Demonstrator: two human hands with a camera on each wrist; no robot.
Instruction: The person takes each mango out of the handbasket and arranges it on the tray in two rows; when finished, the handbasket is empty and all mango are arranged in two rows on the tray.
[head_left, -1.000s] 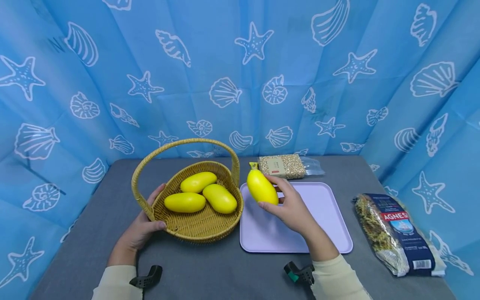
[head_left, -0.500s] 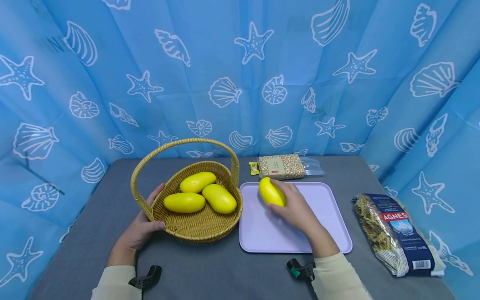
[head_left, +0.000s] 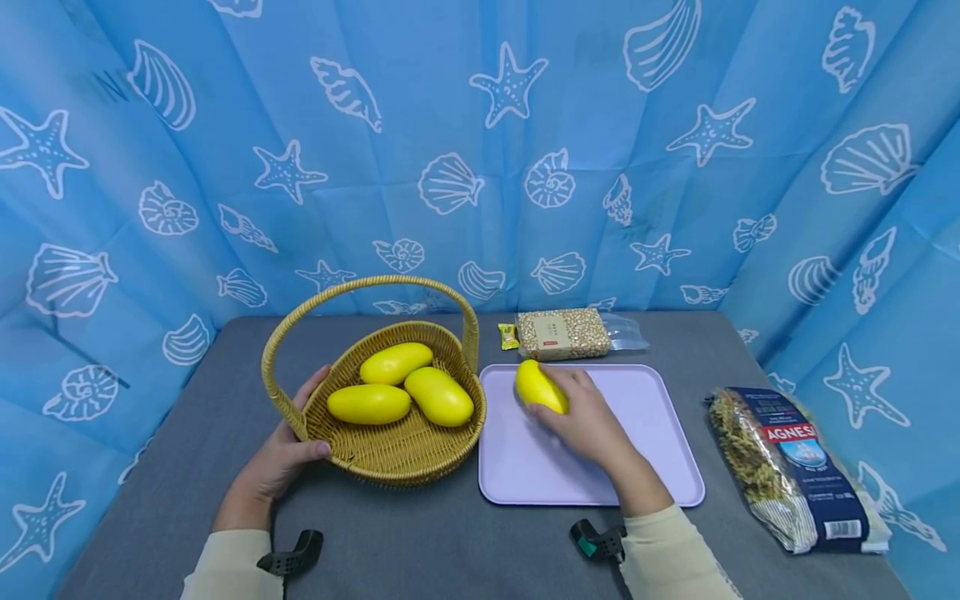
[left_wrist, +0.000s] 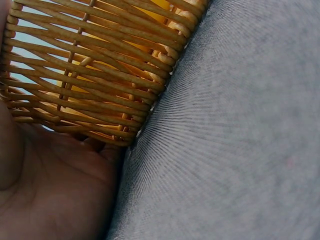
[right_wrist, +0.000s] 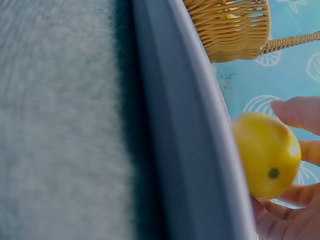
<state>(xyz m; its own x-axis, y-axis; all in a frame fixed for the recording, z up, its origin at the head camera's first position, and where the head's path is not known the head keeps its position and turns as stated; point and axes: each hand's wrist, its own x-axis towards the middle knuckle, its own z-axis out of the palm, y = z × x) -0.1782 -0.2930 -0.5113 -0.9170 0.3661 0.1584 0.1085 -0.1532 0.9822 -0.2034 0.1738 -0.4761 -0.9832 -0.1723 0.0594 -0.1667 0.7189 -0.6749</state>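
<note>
A wicker basket (head_left: pixel 397 454) with a tall arched handle stands left of centre. Inside it lie three yellow mangoes: one at the back (head_left: pixel 396 363), one at the left (head_left: pixel 369 405) and one at the right (head_left: pixel 439 397). My left hand (head_left: pixel 281 458) grips the basket's left side, thumb at the rim; its other fingers are mostly hidden behind the wicker. Another yellow mango (head_left: pixel 540 388) is in my right hand (head_left: pixel 588 421), at the back left of a lilac tray (head_left: pixel 517 483). Fingers and thumb surround this mango (right_wrist: pixel 265 155) in the right wrist view, low behind the tray's rim.
Behind the tray lie a clear bag of pale grains or beans (head_left: pixel 566 333) and a small yellow wrapped packet (head_left: pixel 508 337). A pasta bag (head_left: pixel 795 471) lies at the right. A blue curtain (head_left: pixel 480 167) with shell prints borders the grey table (head_left: pixel 420 542).
My right hand has carried the mango rightward and down to the tray, uncovering the small yellow packet. Over the last half second it has shifted only slightly. My left hand and the basket stay put.
</note>
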